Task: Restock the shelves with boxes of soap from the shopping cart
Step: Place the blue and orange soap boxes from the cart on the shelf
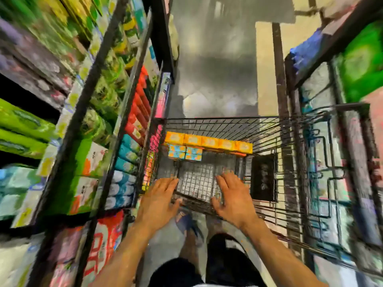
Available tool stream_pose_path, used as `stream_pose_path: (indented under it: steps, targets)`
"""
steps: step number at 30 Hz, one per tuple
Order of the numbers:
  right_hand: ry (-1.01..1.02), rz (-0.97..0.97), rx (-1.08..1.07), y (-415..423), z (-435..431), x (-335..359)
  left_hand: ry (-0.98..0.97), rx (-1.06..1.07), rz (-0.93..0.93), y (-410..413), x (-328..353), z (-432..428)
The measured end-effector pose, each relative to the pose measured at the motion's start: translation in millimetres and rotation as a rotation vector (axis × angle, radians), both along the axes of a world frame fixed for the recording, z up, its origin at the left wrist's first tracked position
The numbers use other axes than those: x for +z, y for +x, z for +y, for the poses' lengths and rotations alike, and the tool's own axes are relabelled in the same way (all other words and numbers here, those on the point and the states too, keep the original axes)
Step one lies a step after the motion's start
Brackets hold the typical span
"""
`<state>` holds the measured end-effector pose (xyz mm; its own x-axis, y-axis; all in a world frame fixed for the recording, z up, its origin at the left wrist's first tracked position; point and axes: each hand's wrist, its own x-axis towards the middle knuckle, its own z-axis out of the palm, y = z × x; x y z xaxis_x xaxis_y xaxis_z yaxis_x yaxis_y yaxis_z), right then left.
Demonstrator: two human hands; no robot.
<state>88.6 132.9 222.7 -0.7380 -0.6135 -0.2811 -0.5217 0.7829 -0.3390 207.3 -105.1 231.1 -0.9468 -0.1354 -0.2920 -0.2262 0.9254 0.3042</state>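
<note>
presently, left hand [158,200] and right hand [233,198] rest on the near rim of the cart [196,200], each grip flat-fingered and empty; soap boxes [209,141] sit at its far end, beside the shelves [91,79]. judged unfinished: these boxes are not yet shelved.

Two bare forearms reaching forward side by side, left hand [159,200] palm down, fingers straight and slightly spread, thumb angled inward, right hand [232,200] mirroring it, palm down, fingers extended, thumb turned toward the left, wrists level, hands apart
</note>
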Motion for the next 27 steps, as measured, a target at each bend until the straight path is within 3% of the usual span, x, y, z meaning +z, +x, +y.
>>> stream_pose_path:
  steps: [14, 19, 27]
  targets:
    - [0.111, -0.265, 0.049, -123, -92, -222, 0.081, 0.049, -0.318, -141, -209, -75]
    - [0.054, -0.342, -0.013, -137, -115, -295, 0.072, 0.014, -0.267, -165, -284, -88]
    - [-0.134, -0.096, -0.082, -134, -129, -363, -0.079, 0.004, 0.041, -176, -347, -97]
